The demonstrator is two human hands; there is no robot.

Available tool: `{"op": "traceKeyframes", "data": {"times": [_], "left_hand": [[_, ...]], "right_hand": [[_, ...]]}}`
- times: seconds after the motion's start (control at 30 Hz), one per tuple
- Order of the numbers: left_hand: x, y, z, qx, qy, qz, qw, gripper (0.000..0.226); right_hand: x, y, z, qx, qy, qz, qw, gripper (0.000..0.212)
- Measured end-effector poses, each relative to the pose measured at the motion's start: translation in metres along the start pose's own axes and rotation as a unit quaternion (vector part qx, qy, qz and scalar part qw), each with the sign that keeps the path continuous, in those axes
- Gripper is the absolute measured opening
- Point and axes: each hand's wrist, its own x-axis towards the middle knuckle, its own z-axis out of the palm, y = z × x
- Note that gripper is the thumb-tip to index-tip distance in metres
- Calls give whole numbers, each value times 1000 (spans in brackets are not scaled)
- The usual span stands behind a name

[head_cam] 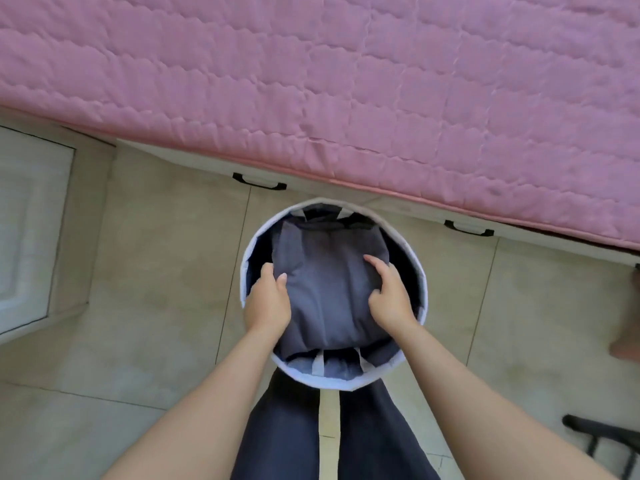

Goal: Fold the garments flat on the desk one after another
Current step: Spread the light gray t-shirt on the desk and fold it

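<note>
Hands are doing the work at the round laundry basket [246, 252], which is standing on the tiled floor between the person's feet and the edge of the pink quilted bed cover [311, 81]. The grey-blue garment [329, 296] is sitting inside the basket as a plump bundle, filling most of the opening and lying on darker cloth underneath. Its long axis is running from the basket's near rim to its far rim, toward the bed, and it is narrower across. The left hand [268, 301] is gripping the bundle's left flank, thumb lying on top and fingers going down between cloth and basket wall. The right hand [391, 296] is gripping the opposite flank, fingers spread over the top and the thumb pressing a pucker into the fabric. Both are sitting about midway along the bundle, so neither is nearer than the other, and the garment is lying straight between them. To my eye any lift is going to have to come straight up out of the basket, with the sides kept level so the bundle is not sagging open. Whether it is coming out or being set in, I cannot tell. No desk is showing anywhere around the basket. No brand, label or writing is showing on the garment, the basket or the bed cover.
</note>
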Motion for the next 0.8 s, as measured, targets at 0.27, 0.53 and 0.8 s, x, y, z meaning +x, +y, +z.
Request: {"op": "traceKeyframes", "data": {"times": [0.27,0.53,0.8], "left_hand": [[91,-31,94,59,25,-100,993,34],[138,-47,128,75,29,-133,988,46],[64,-17,50,131,2,8,991,38]], "right_hand": [[103,73,62,-3,-6,22,1000,75],[146,100,95,-92,-21,9,996,64],[74,37,43,-105,-14,32,994,58]]}}
